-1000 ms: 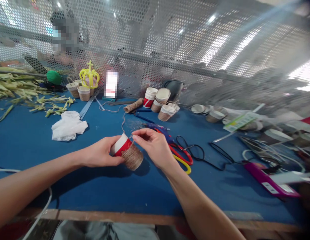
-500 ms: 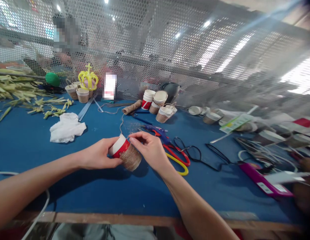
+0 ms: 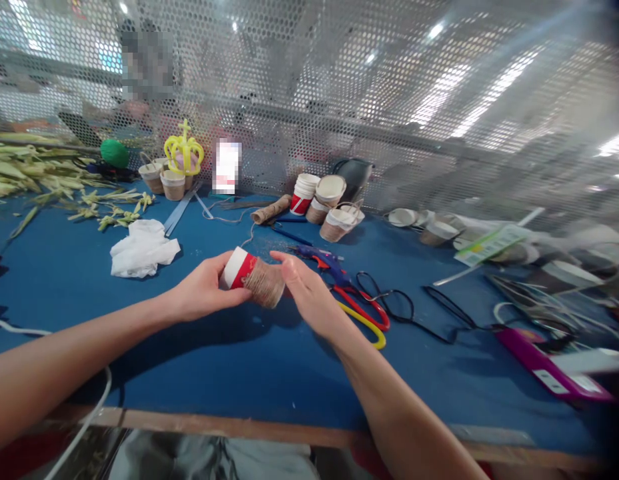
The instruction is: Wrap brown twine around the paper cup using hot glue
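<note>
My left hand [image 3: 203, 291] grips the tilted cup [image 3: 248, 275]; my right hand [image 3: 312, 295] is by its twine-wrapped base, grip I can't tell.

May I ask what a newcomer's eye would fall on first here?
Probably the red-and-white cup partly wrapped in twine, tilted in the left hand with the right hand close by, near the middle. Next might come the yellow crown at the back left, then the purple power strip on the right.
</note>
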